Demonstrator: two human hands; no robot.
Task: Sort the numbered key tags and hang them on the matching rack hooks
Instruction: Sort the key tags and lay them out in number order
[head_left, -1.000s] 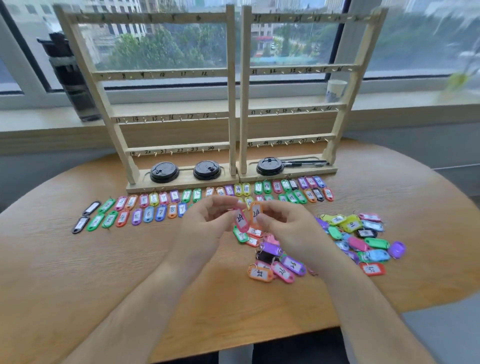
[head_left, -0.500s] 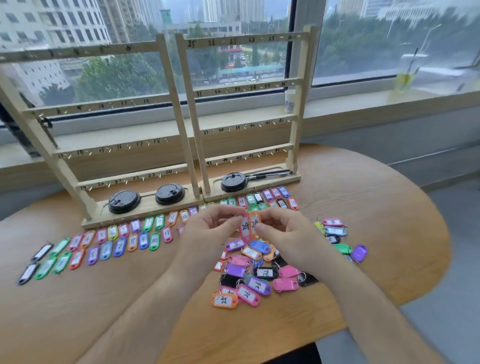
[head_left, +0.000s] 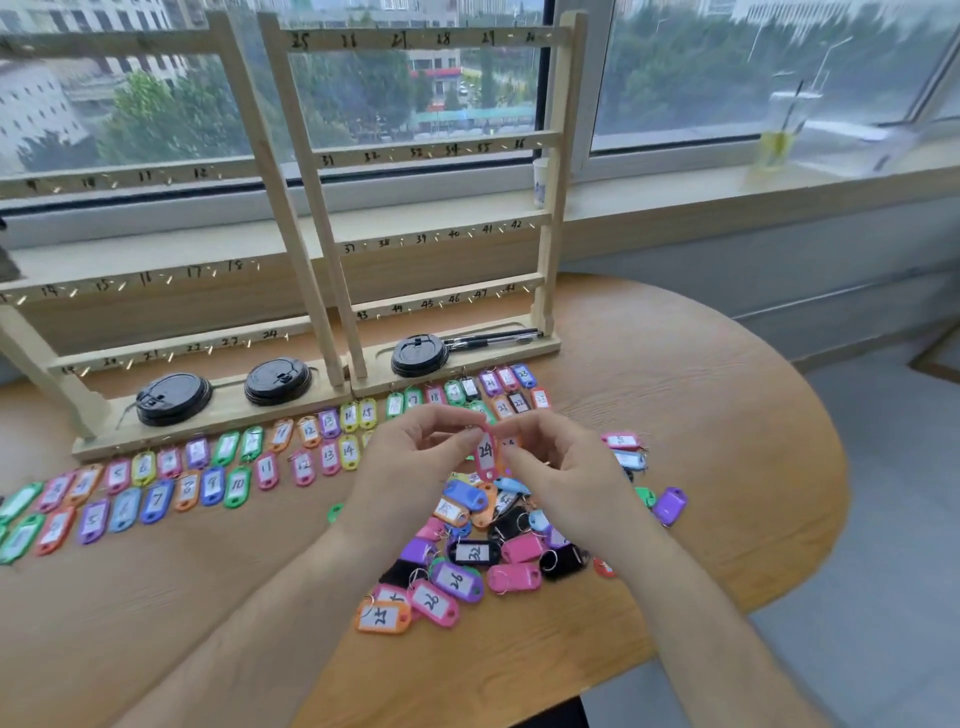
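Tag 24 (head_left: 485, 453) between left hand (head_left: 410, 470), right hand (head_left: 566, 480)

**Handwritten numbers.** Right rack (head_left: 415, 151), bars from the top: 25 to 29, 31 to 36, 37 to 42, 43 to 47. Left rack (head_left: 156, 279), bars from the top: 10 to 12, 14 to 18, 21 to 24; the rest is blurred. Pink tag (head_left: 485, 452), pinched between my left hand (head_left: 415, 460) and right hand (head_left: 563, 470): 24. In the rows: blue tag (head_left: 157, 500) 7, green tag (head_left: 238, 484) 10, yellow tag (head_left: 349, 450) 14. In the pile: black tag (head_left: 474, 552) 32, purple tag (head_left: 456, 581) 26, orange tag (head_left: 382, 617) 27.
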